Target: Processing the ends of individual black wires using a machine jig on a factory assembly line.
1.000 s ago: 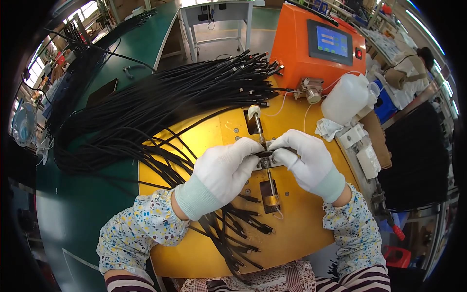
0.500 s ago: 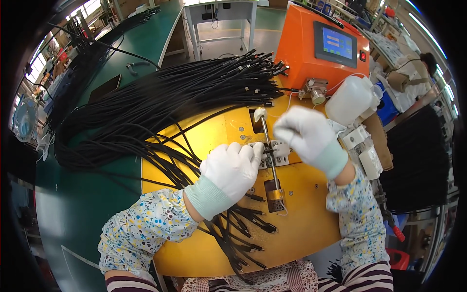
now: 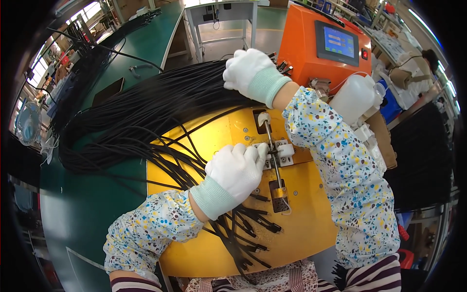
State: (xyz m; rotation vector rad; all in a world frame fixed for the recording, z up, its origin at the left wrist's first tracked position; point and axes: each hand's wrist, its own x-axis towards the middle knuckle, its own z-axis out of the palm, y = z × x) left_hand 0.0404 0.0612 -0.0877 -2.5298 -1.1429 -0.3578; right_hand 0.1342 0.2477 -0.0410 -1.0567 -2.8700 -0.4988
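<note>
My left hand [image 3: 233, 168], in a white glove, is closed with its thumb and forefinger pinched at the left side of a small metal clamping fixture [image 3: 277, 155]. What those fingers hold is hidden. A thin metal rod [image 3: 275, 163] runs lengthwise over the fixture, between two rectangular openings in the yellow machine top [image 3: 306, 214]. My gloved right hand [image 3: 249, 73] is over the connector end of a thick bundle of black cables [image 3: 160, 92], fingers curled. Anything in its grip is out of sight. More black cables [image 3: 243, 233] pass under my left wrist, plug ends toward me.
An orange control box [image 3: 301, 53] with a lit touchscreen [image 3: 337, 44] stands at the back right. Beside it lies a white plastic bottle [image 3: 352, 100]. A green worktable [image 3: 97, 204] spreads to the left, with a dark flat object [image 3: 108, 92] near the bundle.
My right hand has moved from beside the fixture, up and left, to the connector end of the cable bundle. My left hand has stayed at the fixture.
</note>
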